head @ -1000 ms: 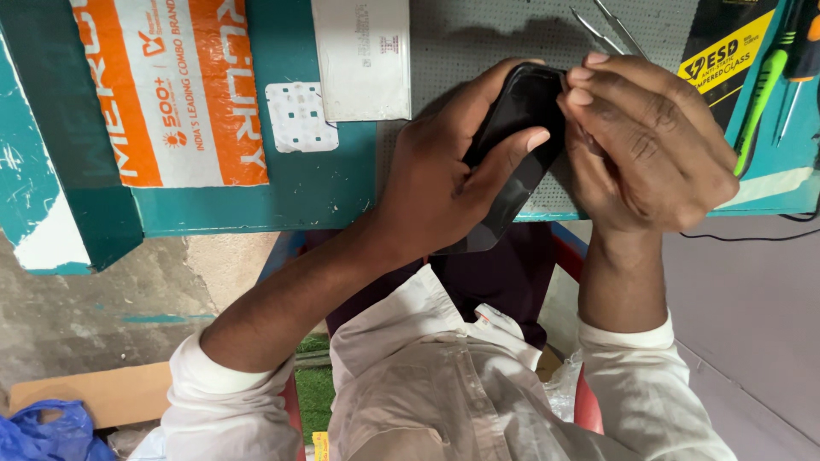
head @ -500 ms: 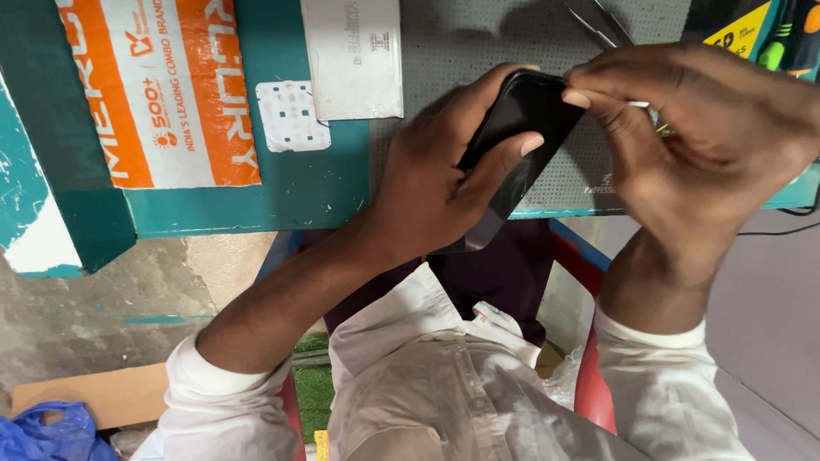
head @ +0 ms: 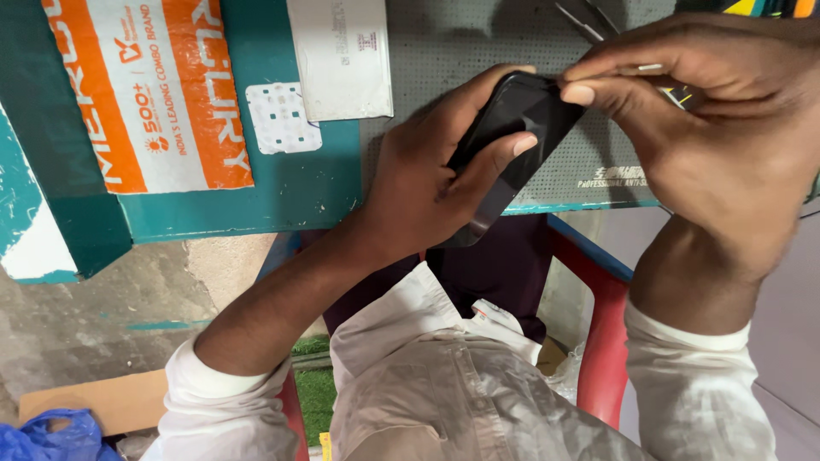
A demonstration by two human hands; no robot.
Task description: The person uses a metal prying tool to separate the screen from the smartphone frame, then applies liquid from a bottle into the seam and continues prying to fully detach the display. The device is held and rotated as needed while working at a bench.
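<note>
At far left, floor: crumpled blue plastic bag point(head: 51, 431) beside a flat piece of brown cardboard point(head: 102, 401).
Bench, left part: teal-painted wooden worktop point(head: 290, 188) carrying an orange-and-white printed plastic packet point(head: 154, 94), a small white square sheet with rows of dots point(head: 279, 118), and a white paper envelope point(head: 342, 55).
Bench, centre: grey perforated work mat point(head: 444, 43), partly under the hands.
Left hand point(head: 427, 179): fingers wrapped around a slim black smartphone point(head: 512, 128), thumb pressed across its face; grip closed on it.
Phone position: raised above the mat, tilted, upper end toward the other hand.
Right hand point(head: 709, 128): fingertips pinched narrowly at the phone's upper corner, touching it; a thin metal piece shows between the fingers, its kind unclear.
Below: white shirt sleeves, red plastic chair point(head: 602, 341).
</note>
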